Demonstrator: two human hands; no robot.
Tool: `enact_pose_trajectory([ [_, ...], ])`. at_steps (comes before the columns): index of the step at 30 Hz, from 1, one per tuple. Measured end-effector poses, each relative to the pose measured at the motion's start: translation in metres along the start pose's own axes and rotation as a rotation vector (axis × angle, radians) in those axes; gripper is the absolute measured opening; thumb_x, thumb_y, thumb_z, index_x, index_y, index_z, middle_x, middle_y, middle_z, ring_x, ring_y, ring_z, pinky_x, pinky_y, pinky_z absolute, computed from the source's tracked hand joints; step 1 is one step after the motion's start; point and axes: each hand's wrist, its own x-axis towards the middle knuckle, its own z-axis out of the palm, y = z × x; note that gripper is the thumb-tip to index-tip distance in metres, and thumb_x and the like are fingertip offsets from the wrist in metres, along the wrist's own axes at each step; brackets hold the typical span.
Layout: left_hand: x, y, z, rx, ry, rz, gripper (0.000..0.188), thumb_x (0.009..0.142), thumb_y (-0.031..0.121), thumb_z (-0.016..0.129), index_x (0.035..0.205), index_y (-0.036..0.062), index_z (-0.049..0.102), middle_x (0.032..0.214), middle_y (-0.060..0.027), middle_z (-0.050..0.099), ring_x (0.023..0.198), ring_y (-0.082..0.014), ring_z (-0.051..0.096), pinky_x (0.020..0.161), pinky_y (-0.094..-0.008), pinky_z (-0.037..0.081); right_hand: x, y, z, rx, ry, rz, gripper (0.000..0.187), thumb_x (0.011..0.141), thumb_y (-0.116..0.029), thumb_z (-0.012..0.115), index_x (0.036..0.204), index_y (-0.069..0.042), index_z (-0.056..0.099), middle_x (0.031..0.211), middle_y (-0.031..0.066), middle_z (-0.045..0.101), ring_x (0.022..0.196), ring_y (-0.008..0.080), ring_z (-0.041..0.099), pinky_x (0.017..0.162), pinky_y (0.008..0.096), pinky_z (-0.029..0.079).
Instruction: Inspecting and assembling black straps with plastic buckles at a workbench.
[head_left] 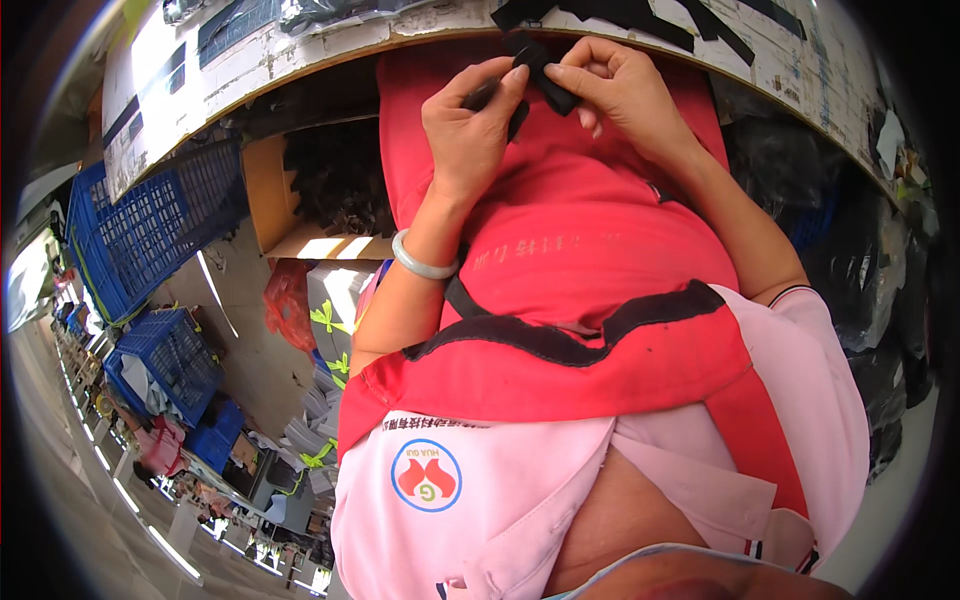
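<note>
Over the red apron (590,190), just at the table's near edge, both hands come together on a short black fabric strip (548,80), which looks folded or layered. My left hand (470,135), with a pale bangle on its wrist, is closed and pinches the strip's left side between thumb and finger. A dark slim object (481,95) also sits in that hand's fingers; its kind is mostly hidden. My right hand (625,95) is closed too, thumb and forefinger gripping the strip's right side.
Black strips (640,22) lie on the worn white table (250,75). Below it at left stands an open cardboard box (268,195) of dark pieces. Blue plastic crates (135,240), a red bag (288,305) and bundles tied with green are further left. Black plastic bags (850,270) crowd the right.
</note>
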Motion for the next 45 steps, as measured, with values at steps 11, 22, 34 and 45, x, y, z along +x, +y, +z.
enact_pose_trajectory([
  [11,0.000,-0.016,0.000,0.251,-0.027,0.348,0.017,0.086,-0.001,0.068,0.103,0.0007,0.069,0.078,0.0026,0.060,0.064,-0.0028,0.053,0.054,-0.0175,0.041,0.005,0.014,0.004,0.133,-0.023,-0.050,0.020,0.091,-0.020,0.066,0.097,-0.003,0.060,0.076,0.0006,0.062,0.059,0.0051,0.058,0.051,0.0193,0.048],
  [22,-0.003,-0.010,-0.012,0.242,-0.145,0.286,0.020,0.083,-0.006,0.066,0.101,0.0010,0.069,0.079,-0.0027,0.061,0.063,-0.0065,0.055,0.054,-0.0198,0.042,0.022,0.008,-0.024,0.019,-0.275,0.146,0.029,0.091,-0.034,0.064,0.096,-0.006,0.068,0.076,-0.0015,0.060,0.058,0.0035,0.055,0.051,0.0158,0.045],
  [34,-0.012,-0.016,-0.019,0.173,-0.192,0.143,0.020,0.082,-0.005,0.067,0.101,0.0024,0.069,0.081,-0.0033,0.062,0.067,-0.0082,0.056,0.059,-0.0219,0.044,0.022,0.015,-0.010,-0.075,-0.115,-0.149,0.018,0.090,-0.019,0.066,0.096,-0.002,0.065,0.087,0.0002,0.062,0.079,0.0056,0.056,0.074,0.0205,0.047],
  [45,-0.032,0.001,-0.021,-0.207,-0.056,-0.252,0.022,0.093,0.009,0.061,0.112,-0.0020,0.064,0.085,-0.0075,0.066,0.053,-0.0089,0.055,0.041,-0.0226,0.042,0.034,0.012,-0.003,0.132,0.004,-0.135,0.007,0.090,-0.008,0.065,0.092,-0.003,0.060,0.078,0.0016,0.063,0.069,0.0078,0.060,0.064,0.0214,0.051],
])
